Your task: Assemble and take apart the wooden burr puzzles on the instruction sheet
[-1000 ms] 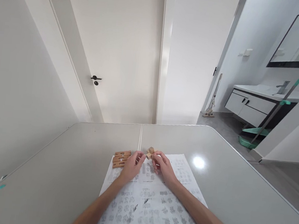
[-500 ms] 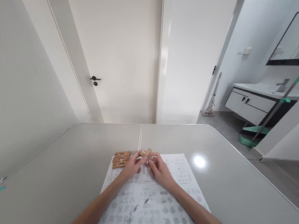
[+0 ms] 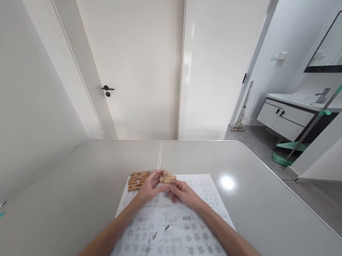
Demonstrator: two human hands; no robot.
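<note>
Between my two hands is a small wooden interlocking puzzle [image 3: 168, 178], its light blocks crossing one another, held just above the paper. My left hand [image 3: 152, 186] grips it from the left, thumb in front and fingers behind. From the right, my right hand [image 3: 182, 192] pinches it between thumb and fingers. Part of the puzzle is hidden behind my fingers. Close to my left hand lie several brown slotted wooden pieces [image 3: 137, 180] in a stack of rows on the paper's far left corner.
A large printed sheet [image 3: 171, 242] with small grey diagrams lies under my forearms on the grey table [image 3: 60, 189]. A door [image 3: 129, 58] stands beyond the table. A sink cabinet [image 3: 285, 115], a mop [image 3: 243, 111] and a green dustpan [image 3: 281, 159] are at the right.
The wooden puzzle has been turned in my hands, and more of its block faces now show. My right hand has shifted slightly lower on it. The slotted pieces stay in place.
</note>
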